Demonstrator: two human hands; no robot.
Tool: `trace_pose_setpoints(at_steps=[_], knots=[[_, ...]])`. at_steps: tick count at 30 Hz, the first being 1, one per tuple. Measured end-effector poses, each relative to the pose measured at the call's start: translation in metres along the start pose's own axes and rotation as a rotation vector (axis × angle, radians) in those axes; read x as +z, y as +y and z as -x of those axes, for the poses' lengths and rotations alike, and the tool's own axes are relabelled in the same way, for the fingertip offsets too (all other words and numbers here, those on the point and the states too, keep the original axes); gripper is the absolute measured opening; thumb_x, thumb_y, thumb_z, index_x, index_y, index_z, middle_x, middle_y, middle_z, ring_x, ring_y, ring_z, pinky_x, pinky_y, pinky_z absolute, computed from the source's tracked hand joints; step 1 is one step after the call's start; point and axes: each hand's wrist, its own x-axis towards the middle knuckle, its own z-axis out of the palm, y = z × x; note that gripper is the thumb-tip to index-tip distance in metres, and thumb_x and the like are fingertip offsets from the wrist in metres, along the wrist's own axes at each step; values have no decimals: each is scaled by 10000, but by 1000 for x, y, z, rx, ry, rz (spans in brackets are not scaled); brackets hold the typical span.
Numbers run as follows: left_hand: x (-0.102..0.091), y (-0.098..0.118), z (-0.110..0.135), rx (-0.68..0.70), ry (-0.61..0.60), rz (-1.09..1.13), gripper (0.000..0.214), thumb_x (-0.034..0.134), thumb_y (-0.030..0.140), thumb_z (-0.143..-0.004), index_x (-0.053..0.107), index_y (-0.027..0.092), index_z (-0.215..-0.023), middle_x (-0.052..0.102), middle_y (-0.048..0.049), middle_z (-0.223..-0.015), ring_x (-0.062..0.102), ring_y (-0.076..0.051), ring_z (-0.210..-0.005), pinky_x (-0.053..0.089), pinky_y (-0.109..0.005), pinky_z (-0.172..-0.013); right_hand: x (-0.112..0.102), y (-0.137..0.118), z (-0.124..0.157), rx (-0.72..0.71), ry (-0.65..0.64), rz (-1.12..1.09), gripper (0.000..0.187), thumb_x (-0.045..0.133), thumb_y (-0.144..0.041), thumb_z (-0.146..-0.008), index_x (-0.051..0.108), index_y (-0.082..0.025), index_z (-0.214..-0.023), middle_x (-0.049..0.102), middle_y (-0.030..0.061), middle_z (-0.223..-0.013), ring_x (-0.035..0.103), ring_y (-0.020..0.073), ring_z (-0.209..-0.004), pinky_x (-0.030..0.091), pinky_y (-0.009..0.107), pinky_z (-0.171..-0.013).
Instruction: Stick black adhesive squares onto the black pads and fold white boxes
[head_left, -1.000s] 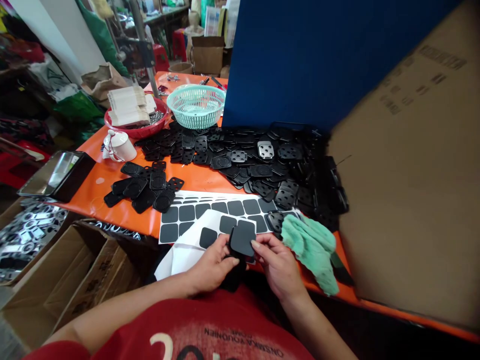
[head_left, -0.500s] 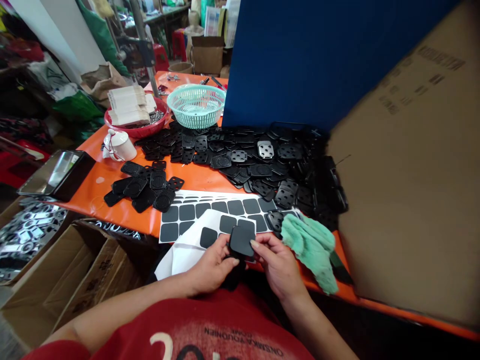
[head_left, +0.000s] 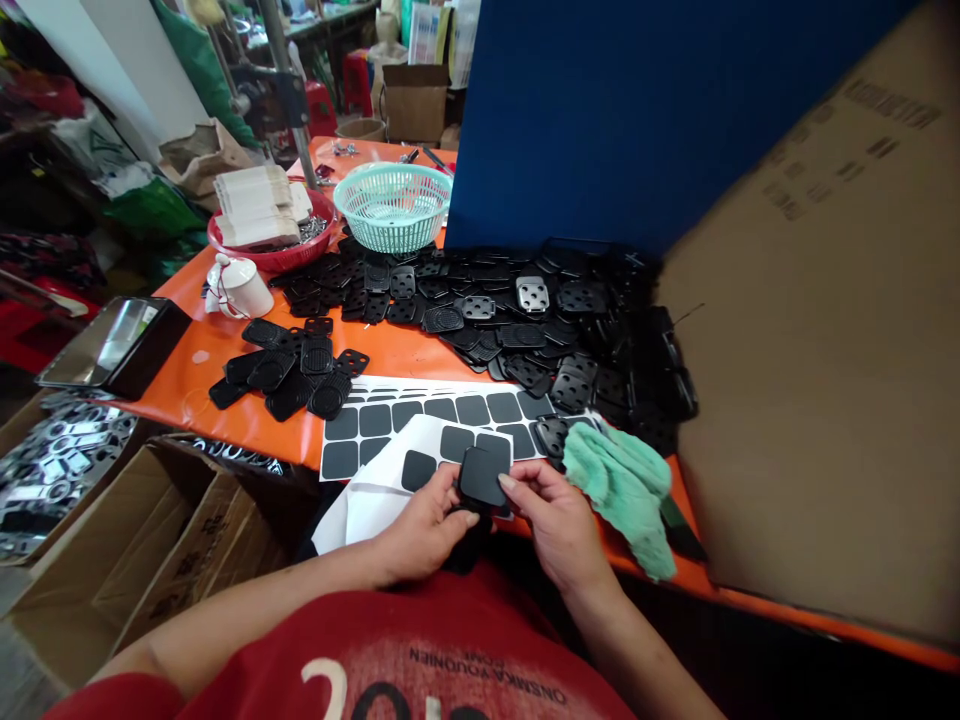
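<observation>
My left hand (head_left: 433, 524) is closed on the left side of a black plate, which is mostly hidden under a black square sticker (head_left: 482, 476). Thumb and fingers of my right hand (head_left: 559, 515) pinch that sticker at its right edge. Sticker and plate overlap, but how firmly they touch I cannot tell. Just behind my hands a white backing sheet (head_left: 390, 480) with black squares hangs over the table edge. More sticker sheets (head_left: 341, 440) lie flat beneath it. Beside my right hand are a perforated black plate (head_left: 553, 436) and a green cloth (head_left: 622, 485).
A small pile of black plates (head_left: 289, 370) lies at the left, with a large heap (head_left: 495, 335) behind the sheets. A white lidded cup (head_left: 244, 288), red basin (head_left: 300, 255) and mint basket (head_left: 394, 215) stand further back. A tall cardboard panel (head_left: 832, 400) borders the right side.
The view has shifted very slightly. Both hands keep the same hold, with the sticker still over the plate.
</observation>
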Motion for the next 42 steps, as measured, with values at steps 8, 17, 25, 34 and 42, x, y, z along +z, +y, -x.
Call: trace_pose_setpoints(at_steps=[8,17,25,34,42], knots=[[-1,1,1,5,4,-4,410,664,360,-824,447,199,-1132,667,-63,-963,644,-178,-859,456,-295,-766,0,-7,0,-84,-2,182,322,750,-491,-716,632,-196,-768,584,-13,-627,502,140,-582,422,276,-569],[-1,1,2,115,33,-175,315,611,249,-860,478,192,-1140,640,-58,-1044,580,-156,-937,420,-276,-834,1,-10,-3,-197,-27,360,203,685,-394,-771,603,-215,-720,606,-6,-631,538,153,-584,433,272,-556],[-7,-1,5,54,-41,7,337,619,296,-878,458,210,-1161,666,-67,-1051,642,-164,-944,452,-295,-851,-7,-20,-11,-177,-120,446,235,704,-414,-763,593,-217,-700,585,-22,-613,512,141,-572,420,263,-546],[-5,11,-1,-62,176,80,402,727,437,-764,531,165,-985,657,-10,-730,619,-118,-557,495,-230,-547,15,-18,2,-244,-279,277,164,624,-381,-851,595,-220,-842,577,-23,-635,541,131,-573,455,234,-520],[-87,110,79,-125,706,-420,503,712,551,-693,549,188,-1001,646,13,-620,613,-169,-518,518,-293,-527,2,-4,-38,-468,-202,432,210,567,-395,-915,668,-216,-959,681,41,-854,633,176,-750,516,288,-690]])
